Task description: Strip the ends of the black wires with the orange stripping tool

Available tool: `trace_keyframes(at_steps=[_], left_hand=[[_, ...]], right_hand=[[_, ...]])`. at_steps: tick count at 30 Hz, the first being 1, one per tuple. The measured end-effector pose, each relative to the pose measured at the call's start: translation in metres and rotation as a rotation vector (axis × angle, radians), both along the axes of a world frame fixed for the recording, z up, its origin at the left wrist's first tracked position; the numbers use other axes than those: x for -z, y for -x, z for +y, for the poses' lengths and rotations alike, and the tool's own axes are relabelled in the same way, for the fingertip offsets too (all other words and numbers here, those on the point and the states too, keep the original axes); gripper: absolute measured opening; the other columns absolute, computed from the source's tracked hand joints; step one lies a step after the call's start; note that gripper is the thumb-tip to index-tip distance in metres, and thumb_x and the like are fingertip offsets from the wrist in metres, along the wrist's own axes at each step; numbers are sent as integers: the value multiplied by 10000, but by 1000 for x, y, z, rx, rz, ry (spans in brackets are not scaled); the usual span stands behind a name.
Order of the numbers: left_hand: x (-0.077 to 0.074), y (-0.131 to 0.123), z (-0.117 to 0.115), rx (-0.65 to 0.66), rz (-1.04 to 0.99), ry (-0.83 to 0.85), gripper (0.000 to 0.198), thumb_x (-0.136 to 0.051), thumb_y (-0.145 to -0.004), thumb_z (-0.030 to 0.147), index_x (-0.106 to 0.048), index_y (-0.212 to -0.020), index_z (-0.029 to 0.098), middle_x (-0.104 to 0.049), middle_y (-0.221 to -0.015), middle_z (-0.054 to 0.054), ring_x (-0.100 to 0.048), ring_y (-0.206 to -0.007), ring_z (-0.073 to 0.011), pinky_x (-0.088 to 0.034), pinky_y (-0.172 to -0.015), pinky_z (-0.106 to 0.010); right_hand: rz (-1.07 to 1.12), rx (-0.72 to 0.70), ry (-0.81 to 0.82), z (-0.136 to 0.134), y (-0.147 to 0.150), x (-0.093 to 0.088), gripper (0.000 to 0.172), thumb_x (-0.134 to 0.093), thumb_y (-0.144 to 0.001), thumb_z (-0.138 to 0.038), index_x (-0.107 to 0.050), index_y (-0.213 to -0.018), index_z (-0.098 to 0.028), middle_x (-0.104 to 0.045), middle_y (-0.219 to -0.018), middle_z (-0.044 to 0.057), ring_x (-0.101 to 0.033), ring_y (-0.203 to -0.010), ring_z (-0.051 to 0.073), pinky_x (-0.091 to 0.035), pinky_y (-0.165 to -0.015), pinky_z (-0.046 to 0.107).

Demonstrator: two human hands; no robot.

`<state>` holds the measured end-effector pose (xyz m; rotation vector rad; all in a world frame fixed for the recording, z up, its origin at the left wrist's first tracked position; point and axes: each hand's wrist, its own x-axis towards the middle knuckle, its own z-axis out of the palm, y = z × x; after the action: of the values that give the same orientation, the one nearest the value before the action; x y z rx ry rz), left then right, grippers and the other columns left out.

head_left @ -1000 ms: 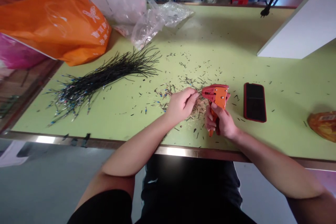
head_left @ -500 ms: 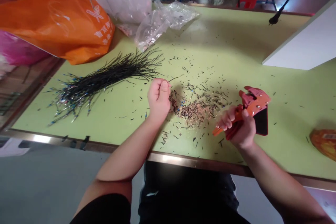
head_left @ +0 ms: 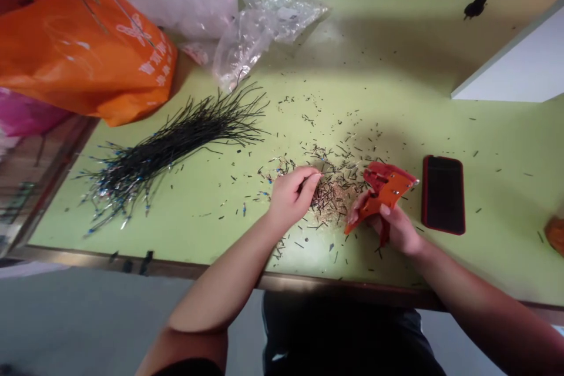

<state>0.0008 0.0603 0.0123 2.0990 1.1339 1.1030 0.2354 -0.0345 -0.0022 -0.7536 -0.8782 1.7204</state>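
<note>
Bare left forearm (head_left: 220, 276) and bare right forearm (head_left: 484, 299), smooth and rounded, narrowing toward the wrists. Ungloved left hand (head_left: 293, 197) and right hand (head_left: 396, 229), with short fingernails (too small to see in detail). Along the bottom edge, a black sleeve (head_left: 189, 369) above the left elbow, only a sliver of it inside the frame. Lower down, a dark garment (head_left: 343, 335) over the lap, plain and matte, shorts or trousers impossible to tell, with a small white mark (head_left: 279, 356) near one side (too small to read).
</note>
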Motion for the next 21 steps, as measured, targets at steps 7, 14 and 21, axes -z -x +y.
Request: trace_keyframes(at_steps=[7,14,21], left_hand=[[-9,0,-8,-6,57,-118,271,-566,-1089,343,-762,-967,201,-811,-825,-26,-743,-700,-134,-584,-687,-236],[-9,-10,-12,30,90,-194,244,-552,-1088,309,-738,-988,188,-771,-758,-19,-666,-600,-120,-469,-608,-235],[-5,-14,-9,-2,-14,-169,317,-516,-1097,386,-724,-963,188,-692,-657,12,-590,-536,-114,-414,-569,-236]], right_hand=[[-28,247,101,4,8,-11,319,-815,-867,-483,-751,-1066,-242,-737,-928,58,-728,-863,273,-644,-861,461],[-197,319,18,8,11,-7,325,-843,-762,-360,-727,-1039,-236,-776,-1012,62,-766,-878,279,-665,-834,479],[-316,316,-32,20,6,-19,326,-827,-810,-326,-712,-1103,-240,-810,-1095,50,-776,-1023,240,-652,-877,388]])
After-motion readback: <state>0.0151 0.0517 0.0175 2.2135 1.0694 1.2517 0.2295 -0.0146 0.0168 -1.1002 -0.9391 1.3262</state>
